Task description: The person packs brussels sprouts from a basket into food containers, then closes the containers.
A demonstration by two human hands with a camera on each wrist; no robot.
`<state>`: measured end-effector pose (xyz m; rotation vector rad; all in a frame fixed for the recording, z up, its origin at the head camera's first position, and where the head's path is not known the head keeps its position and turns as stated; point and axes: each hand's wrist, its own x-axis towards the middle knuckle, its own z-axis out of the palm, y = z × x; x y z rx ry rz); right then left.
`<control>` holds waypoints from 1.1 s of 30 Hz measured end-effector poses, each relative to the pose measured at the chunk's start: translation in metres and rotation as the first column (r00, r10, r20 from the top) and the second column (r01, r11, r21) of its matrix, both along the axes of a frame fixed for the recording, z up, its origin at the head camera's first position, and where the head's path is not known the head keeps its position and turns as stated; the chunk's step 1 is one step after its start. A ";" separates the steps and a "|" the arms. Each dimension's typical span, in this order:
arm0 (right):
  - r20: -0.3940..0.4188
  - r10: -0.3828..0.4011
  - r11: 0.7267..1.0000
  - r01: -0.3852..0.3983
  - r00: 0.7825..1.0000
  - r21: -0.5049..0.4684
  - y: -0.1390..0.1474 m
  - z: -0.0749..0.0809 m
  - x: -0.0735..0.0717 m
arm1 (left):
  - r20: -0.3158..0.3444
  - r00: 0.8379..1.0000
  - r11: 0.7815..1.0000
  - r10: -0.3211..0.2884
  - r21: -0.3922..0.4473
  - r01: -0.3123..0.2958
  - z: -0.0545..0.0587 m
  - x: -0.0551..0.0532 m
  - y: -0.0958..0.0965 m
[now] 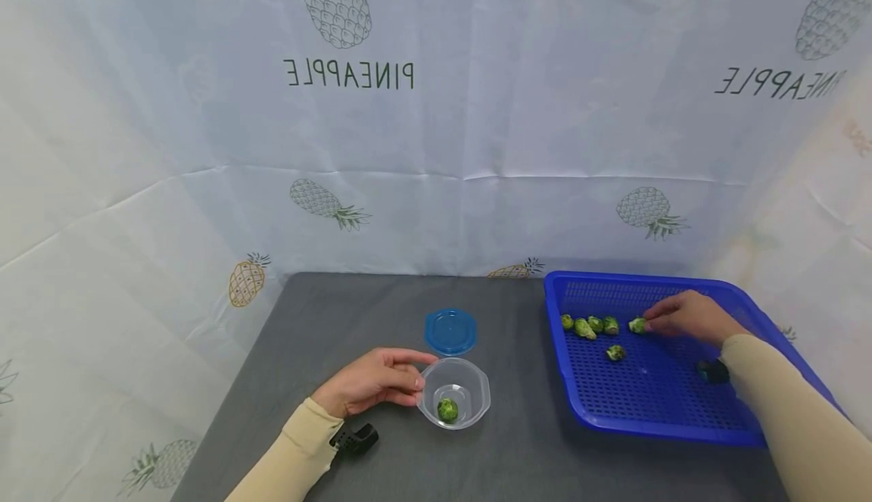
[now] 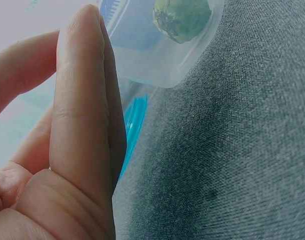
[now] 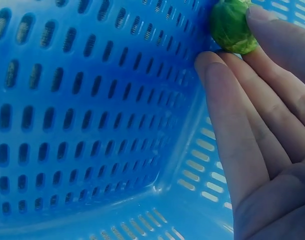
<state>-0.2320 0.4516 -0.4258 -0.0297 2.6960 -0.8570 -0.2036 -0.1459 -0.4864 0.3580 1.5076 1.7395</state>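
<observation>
My left hand pinches the left rim of a clear plastic container on the grey table. One Brussels sprout lies inside it, and it also shows through the clear wall in the left wrist view. Over the blue basket, my right hand holds a Brussels sprout between thumb and fingers. Several other Brussels sprouts lie in the basket to the left of that hand, with a single one nearer the front.
Just behind the container lies a round blue lid. The basket's raised rim stands between the right hand and the container. A pineapple-print curtain hangs behind the grey table.
</observation>
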 end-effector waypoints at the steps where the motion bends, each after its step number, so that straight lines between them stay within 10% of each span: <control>1: -0.003 -0.003 1.000 0.003 1.000 0.001 0.000 0.000 0.000 | 0.000 1.000 1.000 0.000 0.001 0.000 0.000 0.000 0.000; 22: -0.038 0.004 0.997 -0.001 0.999 0.071 0.003 -0.003 0.003 | 0.004 1.000 1.000 0.000 -0.001 0.000 0.002 0.001 0.001; 33: -0.101 0.027 0.996 -0.019 0.994 0.087 -0.014 0.021 0.026 | -0.009 1.000 1.000 0.004 -0.008 -0.004 0.002 0.000 0.000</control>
